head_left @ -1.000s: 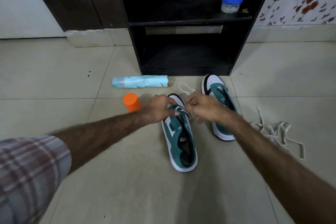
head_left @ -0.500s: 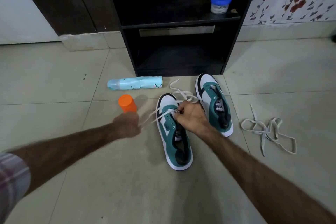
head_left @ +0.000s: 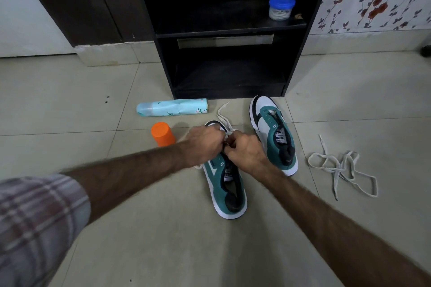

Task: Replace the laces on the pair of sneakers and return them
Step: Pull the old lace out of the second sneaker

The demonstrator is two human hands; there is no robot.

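The word PUMA, in dark letters on a white label, stands on the tongue of the right sneaker (head_left: 272,133). The left sneaker (head_left: 227,184) has the same white tongue label; there the letters are partly covered. The print on the lying spray can (head_left: 172,107) is too small to read.

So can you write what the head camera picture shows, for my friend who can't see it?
Both hands, left hand and right hand, pinch a white lace at the toe end of a green and white sneaker on a tiled floor. The other sneaker stands to its right, with a loose lace lying further right.
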